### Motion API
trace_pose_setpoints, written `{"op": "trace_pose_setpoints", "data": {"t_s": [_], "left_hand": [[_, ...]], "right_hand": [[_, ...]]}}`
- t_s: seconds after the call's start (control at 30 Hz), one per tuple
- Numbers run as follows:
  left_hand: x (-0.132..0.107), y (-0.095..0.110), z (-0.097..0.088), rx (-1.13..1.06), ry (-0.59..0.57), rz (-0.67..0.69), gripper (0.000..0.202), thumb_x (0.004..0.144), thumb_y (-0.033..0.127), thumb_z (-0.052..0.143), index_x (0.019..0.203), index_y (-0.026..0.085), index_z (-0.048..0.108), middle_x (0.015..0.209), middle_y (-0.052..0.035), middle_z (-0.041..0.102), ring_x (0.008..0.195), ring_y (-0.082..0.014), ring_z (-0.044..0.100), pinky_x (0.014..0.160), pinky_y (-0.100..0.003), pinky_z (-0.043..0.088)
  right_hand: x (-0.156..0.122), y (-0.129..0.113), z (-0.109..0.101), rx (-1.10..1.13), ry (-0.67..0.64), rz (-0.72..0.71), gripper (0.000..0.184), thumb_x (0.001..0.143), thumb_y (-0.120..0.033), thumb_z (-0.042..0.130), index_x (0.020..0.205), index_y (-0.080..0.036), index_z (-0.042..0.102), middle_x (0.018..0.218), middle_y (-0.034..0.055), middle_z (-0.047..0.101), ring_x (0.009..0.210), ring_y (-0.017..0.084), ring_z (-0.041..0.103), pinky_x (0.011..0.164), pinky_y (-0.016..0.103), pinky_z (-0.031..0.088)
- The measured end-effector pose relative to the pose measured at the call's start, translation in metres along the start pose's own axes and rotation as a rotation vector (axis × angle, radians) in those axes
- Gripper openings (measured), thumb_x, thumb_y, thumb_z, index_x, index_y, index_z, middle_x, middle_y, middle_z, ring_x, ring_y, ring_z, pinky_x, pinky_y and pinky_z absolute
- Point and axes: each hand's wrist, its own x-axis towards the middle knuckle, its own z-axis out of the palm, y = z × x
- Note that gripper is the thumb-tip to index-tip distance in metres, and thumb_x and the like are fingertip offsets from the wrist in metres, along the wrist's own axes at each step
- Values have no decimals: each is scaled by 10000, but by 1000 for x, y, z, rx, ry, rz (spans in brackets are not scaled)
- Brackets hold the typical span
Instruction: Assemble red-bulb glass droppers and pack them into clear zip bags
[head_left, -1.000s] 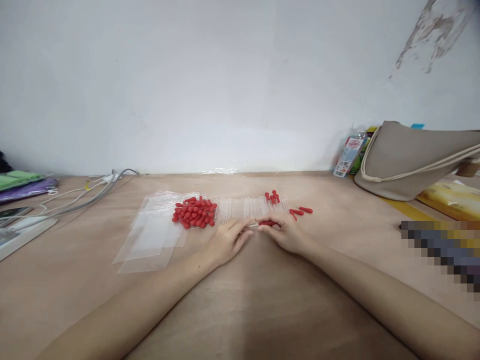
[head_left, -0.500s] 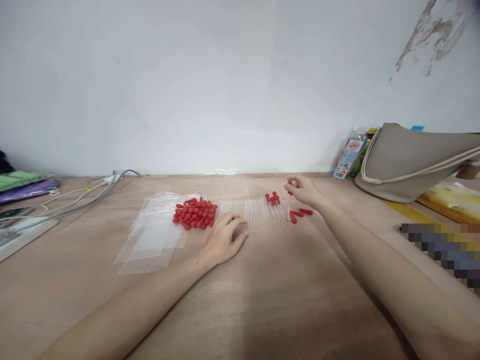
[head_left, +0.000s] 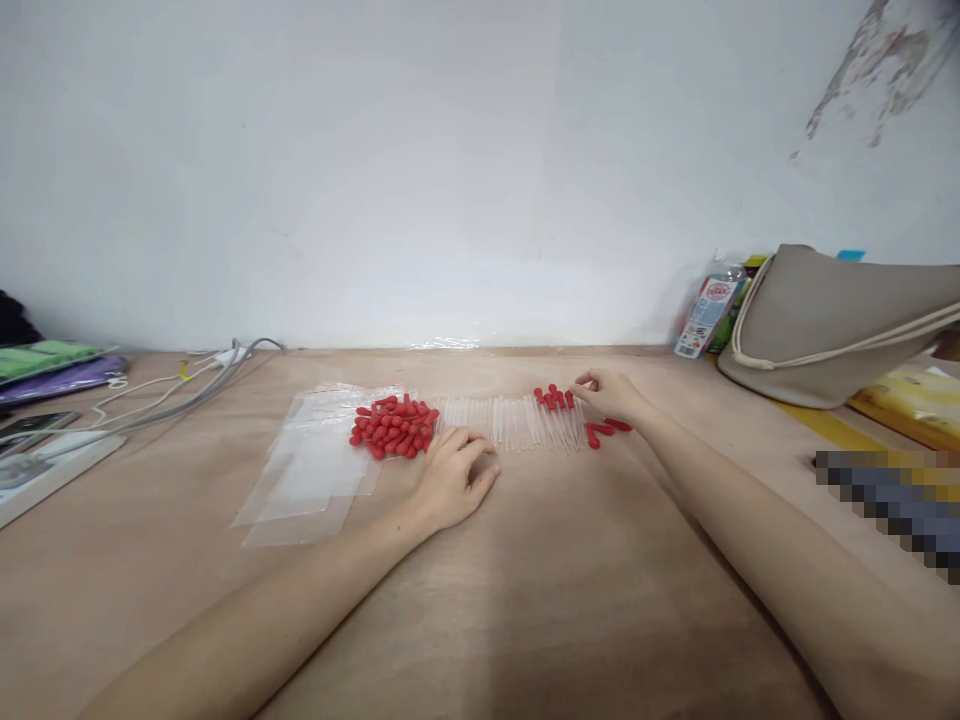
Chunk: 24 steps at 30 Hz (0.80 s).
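Two bare hands work at a row of clear tubes lying side by side on the wooden bench. The left hand rests palm down on the bench just in front of the row's left half. Its grip is slack and apart, and it holds nothing. The right hand is at the row's far right end, where a few capped droppers show red tops. Its fingertips are drawn together beside the last red top, but I cannot tell whether the grip clamps that dropper or only touches it. Loose red bulbs lie just right of the row, under the right hand. A heap of red bulbs touches the row's left end, and beyond it, further left, lie flat clear bags. Well right of the row, a beige bag sits against the wall.
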Motion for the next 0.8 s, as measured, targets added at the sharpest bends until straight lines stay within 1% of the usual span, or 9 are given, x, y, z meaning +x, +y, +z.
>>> {"op": "trace_pose_setpoints", "data": {"t_s": [0.03,0.1,0.17,0.23,0.33,0.47,0.63,0.8], "left_hand": [[1,0,0,18,7,-14,131,770,241,546,887,195,580,928,-45,563,881,-203,498,784,-372,397],[6,-1,0,73,18,-56,110,772,257,539,855,198,581,921,-42,563,881,-209,490,777,-375,387],[16,-2,2,149,32,-108,102,774,266,528,831,199,580,913,-44,561,893,-221,481,772,-380,377],[29,-4,5,229,48,-163,107,773,273,518,816,198,580,911,-52,557,915,-236,470,781,-390,364],[51,-8,12,323,46,-251,149,751,316,527,787,188,593,940,-77,542,947,-260,450,808,-404,346],[70,-12,23,384,-40,-381,276,734,409,507,745,161,626,945,-119,525,945,-296,435,803,-431,339],[76,-13,29,357,-103,-453,329,700,438,508,746,145,651,988,-145,502,982,-312,414,806,-423,344],[80,-11,30,365,-142,-512,313,695,416,493,713,152,660,992,-142,511,982,-305,424,828,-410,333]], "right_hand": [[-3,3,-5,-19,-16,-8,247,744,-346,524,855,-145,615,749,51,633,651,129,558,565,216,379],[-12,10,-16,-43,-107,-25,194,713,-328,555,764,-152,618,667,31,626,583,117,542,521,211,366],[-21,15,-24,-47,-213,-52,185,677,-338,589,698,-158,624,617,21,619,548,114,530,493,210,356],[-29,18,-30,-46,-266,-81,203,654,-364,608,667,-164,638,616,24,624,555,123,530,492,215,359],[-36,17,-32,-40,-276,-99,198,647,-364,608,675,-174,659,651,28,637,594,138,541,515,225,370],[-38,12,-29,-75,-293,-85,169,637,-339,612,655,-177,656,633,22,630,599,140,544,512,224,363],[-39,6,-28,-125,-296,-50,173,651,-333,596,586,-176,630,583,17,611,566,132,533,489,224,340],[-38,5,-26,-85,-290,22,210,622,-362,614,529,-174,615,516,7,573,521,125,517,451,219,320]]}}
